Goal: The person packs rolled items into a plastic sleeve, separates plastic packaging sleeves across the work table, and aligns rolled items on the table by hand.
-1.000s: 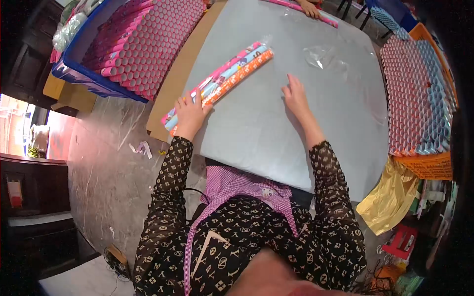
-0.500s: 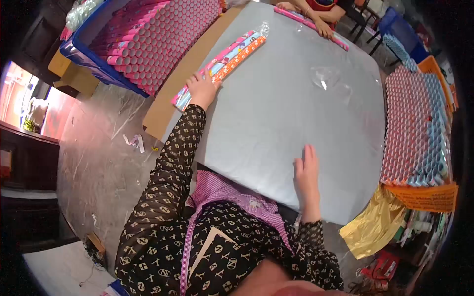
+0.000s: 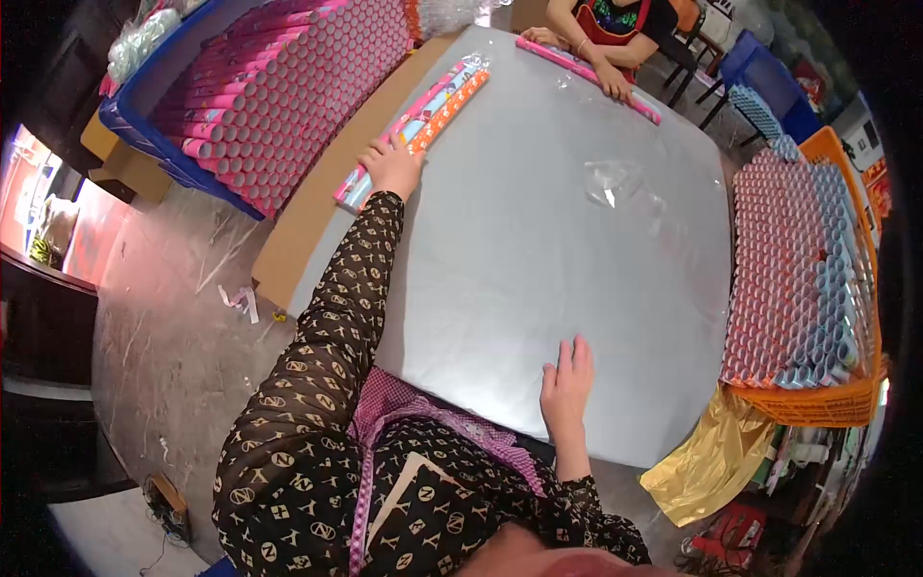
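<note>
My left hand [image 3: 394, 167] is closed over a pack of wrapping paper rolls [image 3: 444, 102], pink, light blue and orange, with clear film bunched at the far end. The pack lies at the table's left edge, partly hidden under my fingers. Resting near the table's front edge is my right hand [image 3: 569, 380], its fingers stretched out and nothing in it. The table [image 3: 538, 260] has a smooth grey cover. A loose clear plastic bag [image 3: 615, 183] lies on it, beyond my right hand.
Across the table, a person's hands [image 3: 612, 82] hold a pink roll [image 3: 586, 72]. A blue crate [image 3: 163, 149] full of pink tubes stands at left. At right, an orange crate [image 3: 817, 409] holds stacked rolls, beside gold sheeting [image 3: 711, 457].
The camera view has shifted, so the table appears lower and farther left. My left hand stays on the pack, and my right hand remains at the front edge.
</note>
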{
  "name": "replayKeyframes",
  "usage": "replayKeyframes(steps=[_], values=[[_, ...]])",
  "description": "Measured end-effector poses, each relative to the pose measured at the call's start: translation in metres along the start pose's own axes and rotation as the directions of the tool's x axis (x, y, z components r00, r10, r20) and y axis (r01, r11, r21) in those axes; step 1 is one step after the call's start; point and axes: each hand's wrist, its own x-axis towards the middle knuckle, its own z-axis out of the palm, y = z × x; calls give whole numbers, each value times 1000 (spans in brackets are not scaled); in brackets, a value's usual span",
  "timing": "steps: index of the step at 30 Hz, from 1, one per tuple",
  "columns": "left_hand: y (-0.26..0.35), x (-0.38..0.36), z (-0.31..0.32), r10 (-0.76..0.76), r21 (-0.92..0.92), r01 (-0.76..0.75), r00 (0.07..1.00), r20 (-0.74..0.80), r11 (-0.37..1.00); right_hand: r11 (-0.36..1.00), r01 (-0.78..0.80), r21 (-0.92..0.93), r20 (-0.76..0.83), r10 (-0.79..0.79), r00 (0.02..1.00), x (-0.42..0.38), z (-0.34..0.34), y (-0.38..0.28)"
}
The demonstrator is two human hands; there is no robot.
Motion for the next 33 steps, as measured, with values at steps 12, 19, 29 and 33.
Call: replayKeyframes(steps=[12, 19, 29, 33], values=[[10, 19, 16, -2, 47, 4, 1000, -28, 999, 999, -32, 27, 5, 31, 999, 3, -4, -6], [14, 23, 7, -39, -17, 41, 992, 119, 999, 999, -47, 27, 15, 46, 999, 3, -3, -5], [12, 24, 3, -41, -45, 47, 990, 138, 998, 999, -34, 41, 2, 34, 999, 2, -3, -4], [15, 25, 2, -53, -30, 59, 983, 173, 998, 998, -45, 40, 1, 45, 999, 3, -6, -5]])
